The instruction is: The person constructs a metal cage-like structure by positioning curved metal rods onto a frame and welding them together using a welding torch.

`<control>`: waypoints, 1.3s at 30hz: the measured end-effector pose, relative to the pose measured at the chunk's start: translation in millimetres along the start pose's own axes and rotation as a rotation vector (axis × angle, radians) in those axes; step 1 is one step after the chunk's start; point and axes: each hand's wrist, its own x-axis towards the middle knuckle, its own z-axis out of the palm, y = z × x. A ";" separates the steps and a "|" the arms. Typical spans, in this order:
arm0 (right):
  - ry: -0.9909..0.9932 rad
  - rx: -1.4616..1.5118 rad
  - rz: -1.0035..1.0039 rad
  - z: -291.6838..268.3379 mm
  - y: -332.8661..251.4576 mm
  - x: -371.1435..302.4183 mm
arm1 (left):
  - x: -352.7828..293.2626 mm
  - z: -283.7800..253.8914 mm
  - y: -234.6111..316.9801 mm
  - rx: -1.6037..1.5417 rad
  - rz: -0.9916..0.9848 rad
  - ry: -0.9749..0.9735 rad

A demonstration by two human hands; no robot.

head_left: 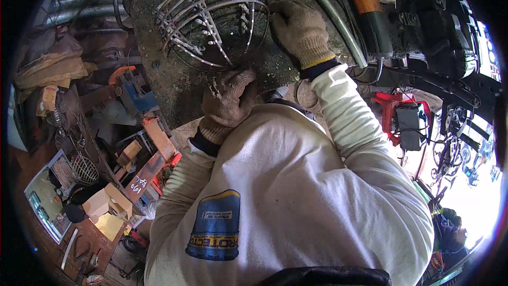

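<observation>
A rounded wire cage of bent metal rods, with pale spots along its ribs, rests on a dark, gritty bench top. My left hand, in a brown knitted glove, is curled at the cage's near rim, its fingertips partly hidden. At the right rim, my right hand, in a matching glove with a yellow cuff edge, has its fingers bent in against the rods. Just right of that hand lies a hammer with a metal tube handle. Beyond it is an orange and black angle grinder.
Cables and dark metal parts crowd the right side of the bench. At the left are an open cardboard box, an orange and blue tool and another wire cage. A red stand is at the right. Another person is at the lower right.
</observation>
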 end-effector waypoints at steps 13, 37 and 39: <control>0.073 0.099 -0.100 -1.5 18.3 -2.9 | 2.8 -3.2 2.8 0.020 0.020 0.017; -0.476 0.968 -0.248 -9.5 0.2 -84.1 | 19.9 -22.5 15.5 -0.048 -0.015 -0.176; -0.525 0.941 -0.225 -13.5 1.1 -81.9 | 14.9 -18.6 13.2 -0.029 -0.014 -0.165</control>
